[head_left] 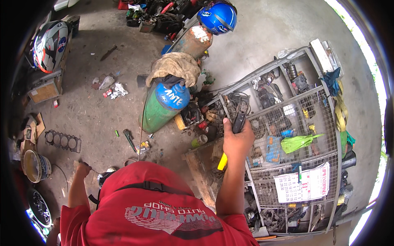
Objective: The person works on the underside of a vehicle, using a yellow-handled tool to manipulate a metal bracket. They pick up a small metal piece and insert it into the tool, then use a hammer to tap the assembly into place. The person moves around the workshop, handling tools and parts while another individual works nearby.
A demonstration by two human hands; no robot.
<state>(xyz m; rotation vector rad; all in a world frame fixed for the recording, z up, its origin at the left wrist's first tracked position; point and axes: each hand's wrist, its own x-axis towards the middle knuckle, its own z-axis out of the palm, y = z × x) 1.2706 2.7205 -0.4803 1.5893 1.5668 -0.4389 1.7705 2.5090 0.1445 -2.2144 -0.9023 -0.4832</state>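
Note:
My right hand (238, 141) is closed around a black-bodied tool with a narrow grey metal end (241, 112); its exact kind is unclear. Beside that wrist shows a yellow strip (222, 161), and I cannot tell whether it belongs to the tool. The hand is over the left edge of a grey mesh rack (296, 161) full of metal parts. Low at the left, my left hand (83, 166) has its fingers curled in; a thin line runs from near it toward a shoe. What it grips, if anything, is too small to tell. A flat engine gasket (62, 140) lies on the floor nearby.
A green-and-blue gas cylinder (164, 104) topped by a brown cloth (174, 69) stands ahead. Behind it, a rusty cylinder (195, 41) bears a blue helmet (217, 17). Another helmet (50, 46), a bucket (37, 166) and a wooden box (45, 88) are at the left.

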